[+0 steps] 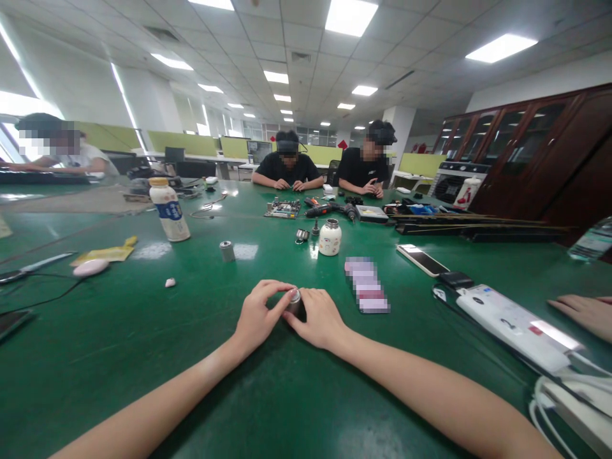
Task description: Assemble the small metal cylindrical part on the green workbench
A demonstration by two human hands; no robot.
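Note:
My left hand (258, 315) and my right hand (319, 319) meet on the green table (143, 331), fingers pinched around a small metal cylinder (295, 299) that stands between them. The left fingertips press on its top and the right fingers wrap its side. A second small metal cylinder (227, 250) stands farther out, and beyond it a small white jar (329, 238) with a metal top.
A milk bottle (169, 210) stands at left, a phone (421, 259) and a white power strip (514, 325) at right, a circuit board (283, 208) and a power screwdriver (329, 210) farther back. Another person's hand (581, 313) rests at the right edge. Three people sit across the table.

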